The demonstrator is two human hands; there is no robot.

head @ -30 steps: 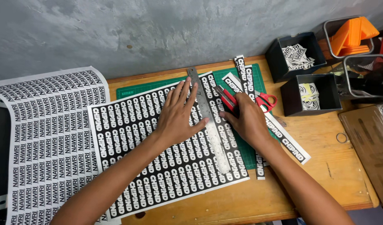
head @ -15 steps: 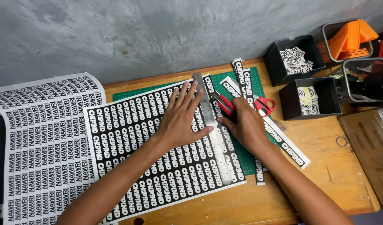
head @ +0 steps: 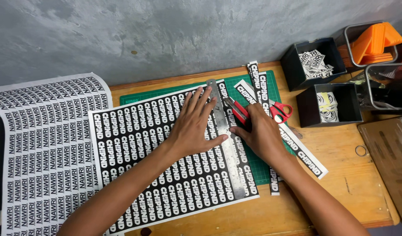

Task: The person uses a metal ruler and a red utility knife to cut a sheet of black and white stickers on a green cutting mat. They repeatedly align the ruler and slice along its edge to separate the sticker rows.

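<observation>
A black sticker sheet [head: 135, 157] with rows of white lettering lies on a green cutting mat [head: 258, 168]. A steel ruler [head: 229, 148] runs along the sheet's right side. My left hand [head: 194, 124] presses flat on the sheet, fingers spread and fingertips on the ruler. My right hand [head: 260, 133] sits just right of the ruler, holding a red utility knife [head: 237, 110] whose blade end lies against the ruler's edge near the top.
Cut sticker strips [head: 303, 155] and red-handled scissors [head: 280, 110] lie right of my hand. A white sticker sheet [head: 39, 144] hangs at the left. Black bins [head: 330, 105] with cut stickers, wire baskets [head: 391, 87] and orange parts [head: 376, 41] stand at the right. A small ring [head: 361, 150] lies on the wooden table [head: 341, 192].
The view has shifted slightly. Both hands stay on the sheet and ruler; my right hand with the knife has edged a little towards the ruler.
</observation>
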